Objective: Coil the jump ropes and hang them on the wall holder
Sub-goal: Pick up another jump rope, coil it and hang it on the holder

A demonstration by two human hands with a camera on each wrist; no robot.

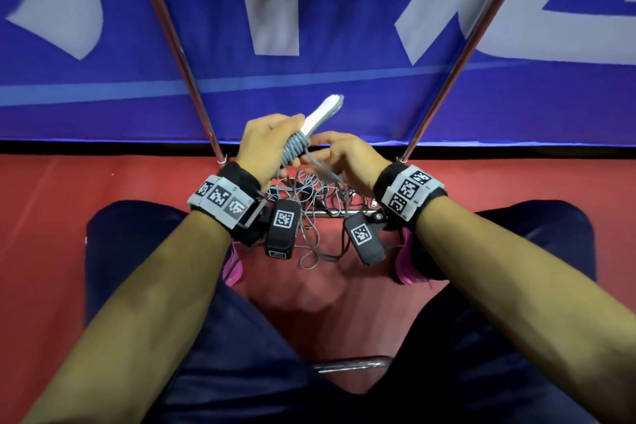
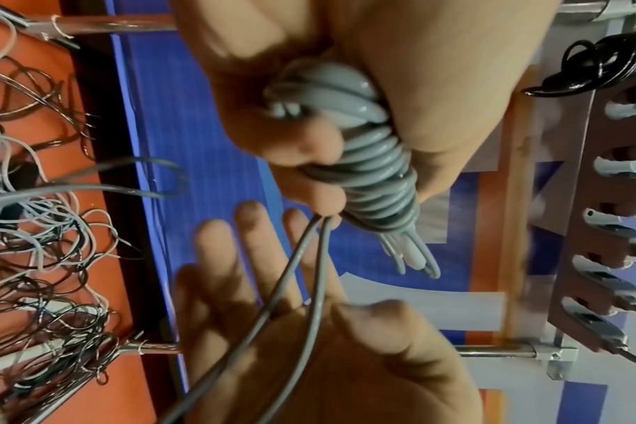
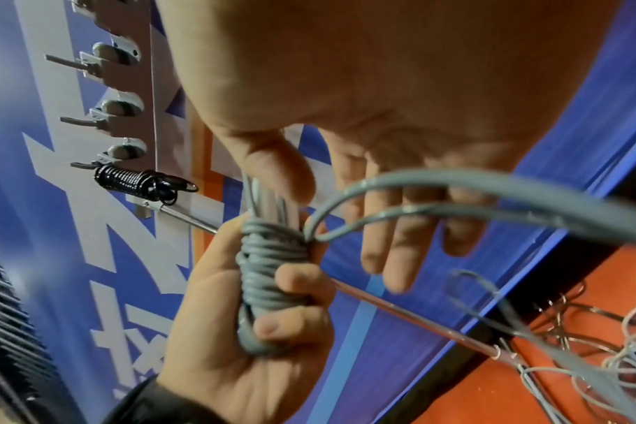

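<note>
My left hand [image 1: 272,144] grips a grey jump rope coil [image 1: 294,148], wound tightly round its white handles [image 1: 325,112], which stick up past the thumb. In the left wrist view the coil [image 2: 367,166] fills the fist. Two loose grey strands [image 2: 302,287] run from the coil across my right hand [image 1: 339,157], whose fingers [image 3: 389,229] are straight beside the coil [image 3: 269,272]. A wall holder [image 2: 607,229] with a row of hooks carries one coiled black rope [image 3: 127,178] on an end hook.
A tangle of grey and dark ropes [image 1: 309,196] lies on the red floor between my knees. Two slanted metal poles [image 1: 172,38] [image 1: 471,45] stand in front of a blue and white banner [image 1: 309,79]. Several hooks [image 3: 120,106] are bare.
</note>
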